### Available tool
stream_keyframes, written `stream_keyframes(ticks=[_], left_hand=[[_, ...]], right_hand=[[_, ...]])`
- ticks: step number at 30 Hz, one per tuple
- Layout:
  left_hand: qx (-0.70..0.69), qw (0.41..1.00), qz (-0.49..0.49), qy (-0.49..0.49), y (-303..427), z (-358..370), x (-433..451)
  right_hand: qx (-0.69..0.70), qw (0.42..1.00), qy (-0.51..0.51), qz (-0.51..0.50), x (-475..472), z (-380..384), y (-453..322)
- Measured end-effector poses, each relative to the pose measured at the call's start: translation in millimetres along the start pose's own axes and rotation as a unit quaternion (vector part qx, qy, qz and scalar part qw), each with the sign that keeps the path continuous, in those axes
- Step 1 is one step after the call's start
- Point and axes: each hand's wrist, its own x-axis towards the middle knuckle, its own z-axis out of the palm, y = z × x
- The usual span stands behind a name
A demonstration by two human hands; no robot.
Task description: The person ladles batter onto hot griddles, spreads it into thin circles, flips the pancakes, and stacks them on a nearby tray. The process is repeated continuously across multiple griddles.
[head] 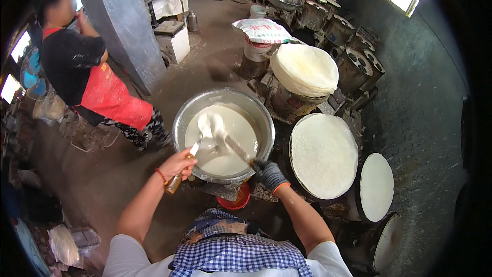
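A large metal basin [178,123] of pale liquid batter [230,163] stands in front of me. Bare but for a red bracelet, my left hand [178,165] grips the amber-coloured handle [175,184] of a ladle or similar tool. Its batter-coated head is over the batter. My right hand [269,175], in a dark glove with an orange cuff, holds a long scraper-like tool [237,149]. The two tool heads meet or overlap above the basin's middle; motion blur hides their exact shape and whether they touch.
Right of the basin, thin flatbreads [324,156] [377,187] lie on round griddles. A flatbread stack [305,67] tops a drum. Behind it, a printed sack [263,30] covers a bucket. A red bucket [234,198] sits below the basin. A person in a red apron [115,98] stands left, by a pillar [119,23].
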Motion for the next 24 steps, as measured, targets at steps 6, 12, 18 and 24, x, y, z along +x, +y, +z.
stream_keyframes(ticks=[6,12,18,24], left_hand=[[0.042,0.989,-0.139,-0.042,-103.5,-64.2,114.5],[-0.122,0.980,-0.134,-0.080,-100.9,-63.5,105.5],[-0.150,0.989,-0.008,-0.008,8.5,-12.6,-14.2],[0.027,0.976,0.192,0.103,102.6,65.9,-137.6]], right_hand=[[-0.157,0.972,-0.125,0.121,10.5,43.0,41.3],[-0.167,0.975,-0.128,0.073,3.6,85.4,79.8],[-0.019,0.996,-0.067,-0.063,13.8,17.0,-5.3],[0.155,0.975,-0.158,0.030,19.5,-119.5,-168.3]])
